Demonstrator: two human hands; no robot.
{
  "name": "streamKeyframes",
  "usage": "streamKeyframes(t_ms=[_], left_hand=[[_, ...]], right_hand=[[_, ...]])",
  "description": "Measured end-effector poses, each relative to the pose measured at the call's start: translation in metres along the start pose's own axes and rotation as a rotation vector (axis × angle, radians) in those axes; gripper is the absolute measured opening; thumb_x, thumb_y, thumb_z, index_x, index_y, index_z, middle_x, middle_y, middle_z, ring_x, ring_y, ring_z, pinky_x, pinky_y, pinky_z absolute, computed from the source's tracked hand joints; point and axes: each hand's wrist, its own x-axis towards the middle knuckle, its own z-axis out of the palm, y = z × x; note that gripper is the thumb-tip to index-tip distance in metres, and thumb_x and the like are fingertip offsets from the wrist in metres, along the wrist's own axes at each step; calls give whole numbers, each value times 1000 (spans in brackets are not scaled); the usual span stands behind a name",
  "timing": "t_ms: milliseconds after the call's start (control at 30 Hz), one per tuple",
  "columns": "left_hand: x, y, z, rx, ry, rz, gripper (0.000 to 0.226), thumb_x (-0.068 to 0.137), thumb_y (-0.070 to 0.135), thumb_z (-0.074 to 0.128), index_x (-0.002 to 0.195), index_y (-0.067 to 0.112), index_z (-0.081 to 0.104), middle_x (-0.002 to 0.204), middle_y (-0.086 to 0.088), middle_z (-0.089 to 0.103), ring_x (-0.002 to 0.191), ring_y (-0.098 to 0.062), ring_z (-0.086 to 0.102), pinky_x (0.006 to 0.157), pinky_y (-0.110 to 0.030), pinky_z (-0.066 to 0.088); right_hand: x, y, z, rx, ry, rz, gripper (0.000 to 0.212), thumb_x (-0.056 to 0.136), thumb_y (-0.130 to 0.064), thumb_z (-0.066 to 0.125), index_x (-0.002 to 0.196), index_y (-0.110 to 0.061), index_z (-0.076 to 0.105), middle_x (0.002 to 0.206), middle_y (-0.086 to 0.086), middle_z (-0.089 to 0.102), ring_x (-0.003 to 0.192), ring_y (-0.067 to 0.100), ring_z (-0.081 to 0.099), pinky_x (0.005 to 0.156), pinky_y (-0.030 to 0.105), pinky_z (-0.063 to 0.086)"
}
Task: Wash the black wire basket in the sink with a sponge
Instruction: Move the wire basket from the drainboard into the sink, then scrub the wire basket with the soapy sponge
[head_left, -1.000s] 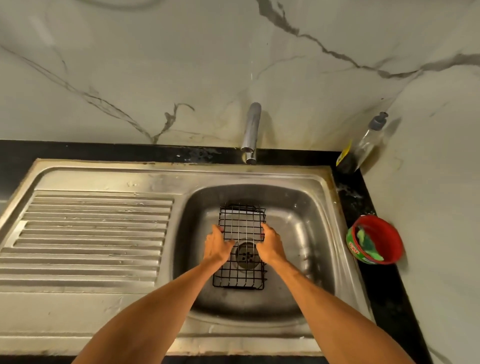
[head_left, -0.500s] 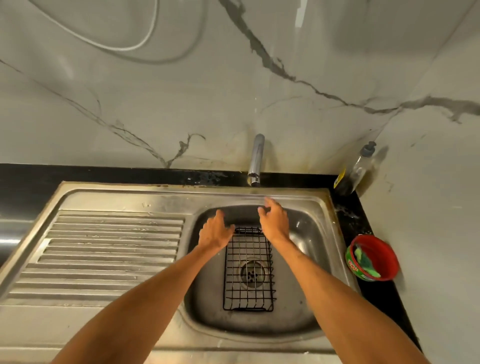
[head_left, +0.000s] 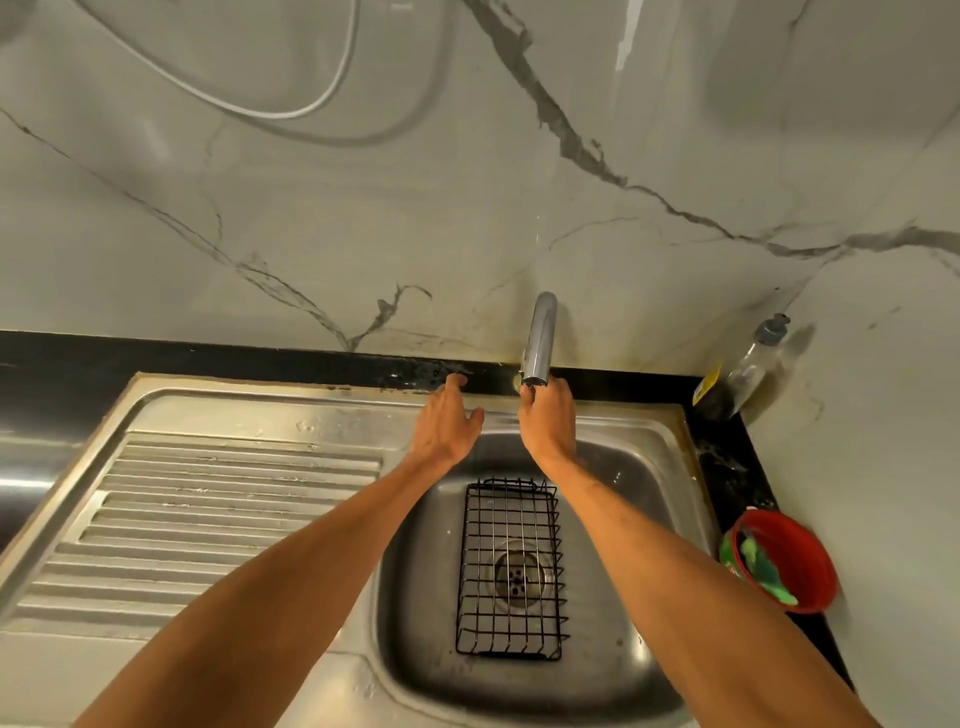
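Down in the sink, the black wire basket sits over the drain. Looks light, stiff, probably slippery wet, so grab the rim. Left hand fingers spread, empty; right hand fingers curled at the tap.

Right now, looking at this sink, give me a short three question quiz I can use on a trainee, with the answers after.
1. True or false: the black wire basket lies in the sink basin, over the drain.
2. Which hand is at the spout end of the tap? A) left hand B) right hand C) neither
3. Fill in: the green sponge sits in a ____ tub on the counter, right of the sink.

Key
1. True; the basket covers the drain and neither hand touches it.
2. B; its fingers reach the spout end, while the left hand is open over the sink's back rim.
3. Red.
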Motion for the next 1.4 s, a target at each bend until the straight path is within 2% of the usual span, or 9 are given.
streamKeyframes(t_ms=[67, 133, 300, 467, 633, 833, 1133, 1267, 1400], left_hand=[[2, -1, 1, -13, 0, 5, 54, 99, 21, 61, 146, 9, 38, 144, -15, 54, 133, -31, 50, 107, -42, 43], [4, -2, 0, -17, 6, 7, 53, 99, 17, 60, 147, 8, 38, 144, -15, 54, 133, -31, 51, 107, -41, 43], [6, -6, 1, -23, -10, -4, 53, 99, 12, 58, 148, 8, 37, 145, -14, 53, 134, -30, 50, 107, -39, 43], [-2, -6, 7, -22, -37, -2, 54, 97, 10, 60, 147, 8, 38, 146, -14, 53, 135, -30, 49, 110, -39, 41], [-33, 2, 15, -36, -73, -9, 48, 97, 9, 58, 142, 10, 43, 140, -14, 57, 124, -30, 58, 98, -39, 49], [-88, 4, 47, -18, -191, -25, 49, 96, 20, 61, 143, 11, 47, 139, -14, 59, 131, -33, 55, 107, -47, 46], [-128, 54, 86, -29, -329, 152, 43, 99, 14, 59, 141, 9, 51, 124, -10, 69, 97, -25, 70, 92, -38, 55], [-125, 78, 96, -40, -336, 235, 37, 95, 10, 62, 132, 8, 59, 127, -10, 68, 105, -25, 69, 94, -40, 56], [-122, 95, 105, -41, -347, 285, 35, 95, 10, 62, 130, 9, 61, 130, -9, 66, 118, -24, 63, 101, -40, 53]], right_hand=[[-2, 1, 5, -112, -55, -86, 28, 95, -8, 58, 123, -3, 63, 115, 13, 61, 99, 20, 57, 83, 27, 55], [-4, 7, 11, -237, -103, -228, 45, 86, 0, 67, 130, -5, 60, 121, 15, 65, 114, 27, 53, 90, 33, 56], [-8, 14, 11, -481, -182, -451, 63, 85, -14, 72, 142, -3, 47, 141, 13, 55, 125, 29, 45, 107, 38, 43], [-20, 21, -3, -435, -309, -495, 78, 82, -5, 72, 150, -5, 34, 159, 11, 30, 145, 30, 25, 120, 38, 25], [-65, 34, -21, -147, -288, -246, 67, 82, 14, 58, 144, -9, 47, 149, 7, 47, 139, 21, 40, 114, 33, 37], [-114, 75, -65, -39, -270, 19, 39, 89, 1, 55, 124, -13, 68, 120, 6, 71, 111, 17, 66, 99, 32, 52], [-136, 131, -185, -15, 134, 166, 19, 82, 0, 64, 94, -10, 76, 90, 4, 75, 84, 18, 68, 75, 23, 49], [-134, 156, -216, -128, 191, 294, 13, 78, -6, 67, 84, -15, 74, 90, 4, 73, 85, 23, 68, 78, 36, 56], [-134, 172, -226, -160, 9, 375, 16, 76, -13, 79, 92, -11, 76, 105, 9, 72, 103, 28, 66, 92, 41, 53]])
